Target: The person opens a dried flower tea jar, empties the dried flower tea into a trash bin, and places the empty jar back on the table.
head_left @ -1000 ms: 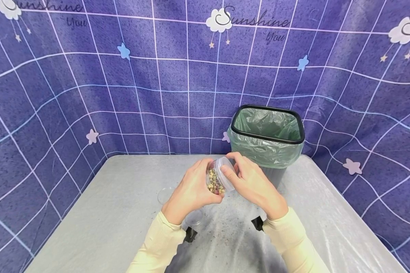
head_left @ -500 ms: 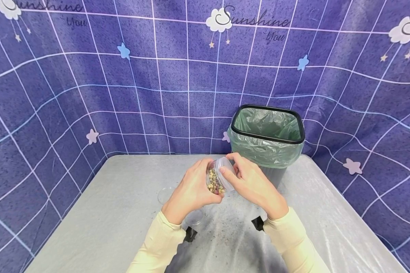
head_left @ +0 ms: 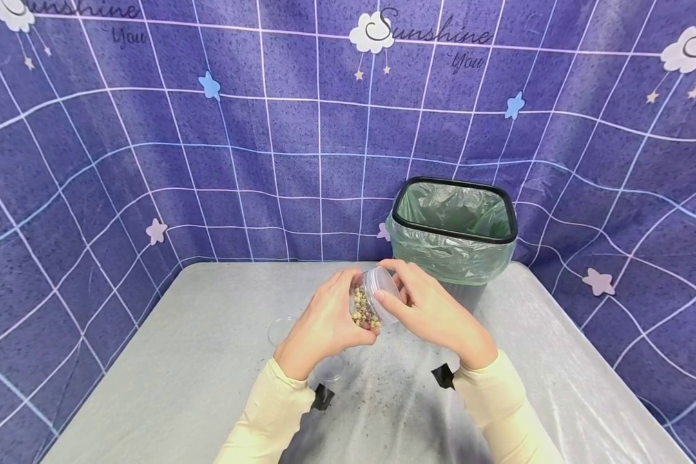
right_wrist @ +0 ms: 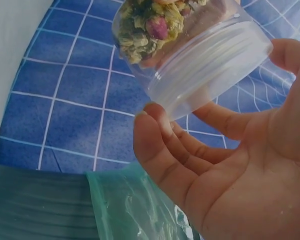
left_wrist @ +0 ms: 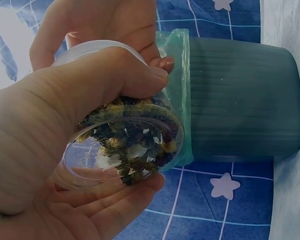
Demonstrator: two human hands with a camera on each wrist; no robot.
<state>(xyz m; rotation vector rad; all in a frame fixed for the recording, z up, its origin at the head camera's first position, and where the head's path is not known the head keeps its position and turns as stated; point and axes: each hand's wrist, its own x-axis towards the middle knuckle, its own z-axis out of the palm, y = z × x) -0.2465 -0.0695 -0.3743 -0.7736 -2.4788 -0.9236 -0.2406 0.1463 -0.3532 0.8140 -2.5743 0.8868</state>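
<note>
A clear plastic jar [head_left: 364, 309] of dried flowers, yellowish blossoms with a pink bud [right_wrist: 157, 27] among them, is held tilted above the table. My left hand [head_left: 325, 319] grips its body, thumb on one side and fingers on the other, as the left wrist view shows. At the jar's upper right end sits a translucent screw lid [head_left: 386, 295]. My right hand [head_left: 432, 312] holds this lid by its rim between thumb and curled fingers [right_wrist: 150, 132]. Part of the jar's contents is hidden behind the left hand.
A grey bin [left_wrist: 245, 100] with a green bag [head_left: 446, 254] folded over its black rim [head_left: 455, 235] stands at the back right. Two clear round pieces [head_left: 328, 368] lie on the table left of centre, one partly behind the left hand. Small dark specks are scattered nearby.
My right hand has turned slightly on the lid, its thumb lower on the rim and its wrist a little farther right. The left hand and the jar stay in place.
</note>
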